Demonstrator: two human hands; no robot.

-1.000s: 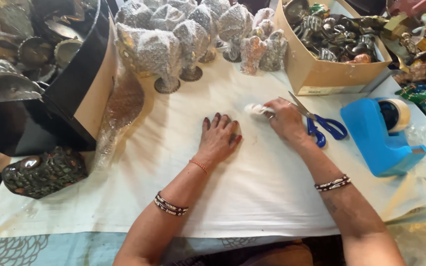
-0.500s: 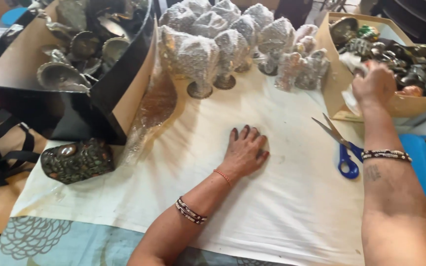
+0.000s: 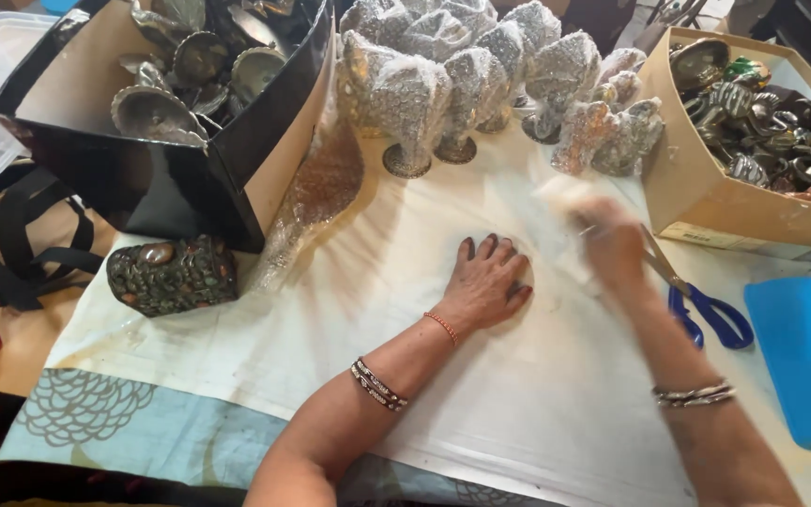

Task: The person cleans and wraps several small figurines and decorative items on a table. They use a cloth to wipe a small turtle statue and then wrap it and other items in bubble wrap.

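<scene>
Head view, looking down at the counter. Left hand laid flat, palm down, fingers spread, gripping nothing, pressing a large white wrapping sheet that covers most of the surface. Right hand blurred in motion just beside the left, above the same sheet, with a pale crumpled wad of white wrap at its fingertips; closed on it or merely touching, cannot tell through the blur. Blue-handled scissors lying just right of that hand, blades partly hidden behind it. Blue plastic tape dispenser at the right edge.

Behind the hands, a cluster of bubble-wrapped stemmed metal goblets standing upright. Tan cardboard box of unwrapped dark metal figurines at the upper right; black open box of metal cups at the upper left. Green mottled ornamental casket sitting beside the black box, apart from both hands.

Step judged: laying out the next piece for wrapping, sheet held steady. Next move likely calls for setting the wad down at the sheet's centre and folding wrap over it.

Against half a second earlier: right hand back from the tan box to the sheet; left hand unmoved.
</scene>
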